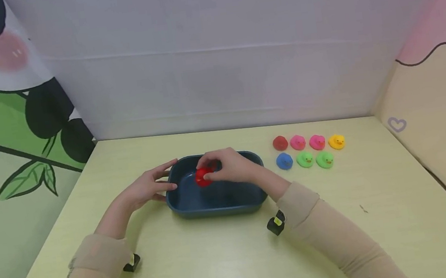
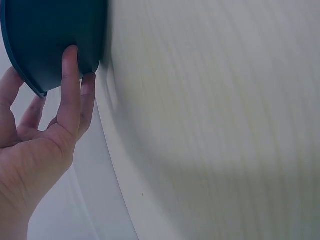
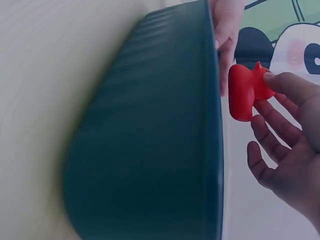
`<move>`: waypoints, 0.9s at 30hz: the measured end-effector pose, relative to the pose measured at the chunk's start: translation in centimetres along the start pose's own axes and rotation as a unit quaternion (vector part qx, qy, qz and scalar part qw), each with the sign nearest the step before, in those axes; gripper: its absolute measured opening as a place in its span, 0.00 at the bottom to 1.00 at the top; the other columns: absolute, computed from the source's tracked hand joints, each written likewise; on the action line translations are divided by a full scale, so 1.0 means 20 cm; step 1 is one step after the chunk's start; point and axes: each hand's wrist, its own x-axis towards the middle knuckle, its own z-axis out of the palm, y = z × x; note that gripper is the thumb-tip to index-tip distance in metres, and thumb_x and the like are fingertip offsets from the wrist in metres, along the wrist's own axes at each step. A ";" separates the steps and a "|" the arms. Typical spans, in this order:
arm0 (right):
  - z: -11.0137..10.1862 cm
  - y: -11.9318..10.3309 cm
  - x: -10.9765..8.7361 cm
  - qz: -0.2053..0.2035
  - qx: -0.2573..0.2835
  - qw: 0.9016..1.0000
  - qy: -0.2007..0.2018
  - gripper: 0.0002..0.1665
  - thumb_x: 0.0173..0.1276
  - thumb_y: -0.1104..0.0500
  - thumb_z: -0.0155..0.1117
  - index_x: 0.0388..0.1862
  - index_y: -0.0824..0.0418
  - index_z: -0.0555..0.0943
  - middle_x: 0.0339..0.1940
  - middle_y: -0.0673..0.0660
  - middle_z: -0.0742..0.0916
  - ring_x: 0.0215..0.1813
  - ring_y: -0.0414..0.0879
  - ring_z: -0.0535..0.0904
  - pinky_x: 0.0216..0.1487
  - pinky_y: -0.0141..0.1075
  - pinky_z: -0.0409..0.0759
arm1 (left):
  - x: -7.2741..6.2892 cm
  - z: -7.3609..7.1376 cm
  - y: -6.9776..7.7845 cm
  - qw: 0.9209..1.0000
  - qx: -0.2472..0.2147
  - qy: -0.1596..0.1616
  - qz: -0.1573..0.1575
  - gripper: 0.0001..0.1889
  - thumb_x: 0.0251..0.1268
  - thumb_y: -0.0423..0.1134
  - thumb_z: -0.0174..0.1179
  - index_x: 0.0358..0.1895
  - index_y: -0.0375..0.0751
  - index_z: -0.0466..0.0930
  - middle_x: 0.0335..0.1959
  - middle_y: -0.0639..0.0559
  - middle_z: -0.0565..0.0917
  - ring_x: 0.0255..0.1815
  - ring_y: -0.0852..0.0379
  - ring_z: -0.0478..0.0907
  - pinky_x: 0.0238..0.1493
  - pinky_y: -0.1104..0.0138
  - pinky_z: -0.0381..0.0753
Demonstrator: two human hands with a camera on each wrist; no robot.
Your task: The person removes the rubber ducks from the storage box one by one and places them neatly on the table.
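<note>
A dark blue, rounded rectangular basin (image 1: 215,212) stands on the table. Spread fingers of my left hand (image 1: 146,188) touch its left end, against the outer wall and rim, as the left wrist view also shows. Over the inside of the basin, my right hand (image 1: 231,167) pinches a small red rubber duck (image 1: 202,178) between thumb and fingertips. In the right wrist view the red duck (image 3: 244,92) is just above the rim, with the other fingers loosely bent below it.
Right of the basin sit two rows of small rubber ducks. The back row has a red duck (image 1: 280,143), two pink ducks (image 1: 297,142) and a yellow duck (image 1: 336,142). In front are a blue duck (image 1: 284,161) and two green ducks (image 1: 305,159). A pale wall (image 1: 215,83) rises behind the table.
</note>
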 end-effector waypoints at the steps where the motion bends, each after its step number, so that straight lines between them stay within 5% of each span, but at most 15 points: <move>1: -0.01 0.00 -0.01 -0.003 -0.003 1.000 0.001 0.18 0.60 0.58 0.69 0.50 0.53 0.80 0.43 0.47 0.85 0.42 0.41 0.76 0.43 0.30 0.78 | 0.00 0.00 0.00 1.000 0.000 0.000 0.000 0.43 0.59 0.42 0.65 0.74 0.61 0.50 0.73 0.37 0.54 0.63 0.37 0.68 0.46 0.54 0.82; 27: -0.44 0.02 -0.30 -0.004 -0.027 1.000 0.009 0.18 0.57 0.57 0.70 0.48 0.51 0.81 0.44 0.46 0.84 0.45 0.47 0.78 0.46 0.42 0.78 | 0.00 0.00 0.00 1.000 -0.003 -0.009 0.016 0.41 0.62 0.34 0.61 0.74 0.61 0.50 0.73 0.37 0.54 0.63 0.37 0.69 0.45 0.53 0.82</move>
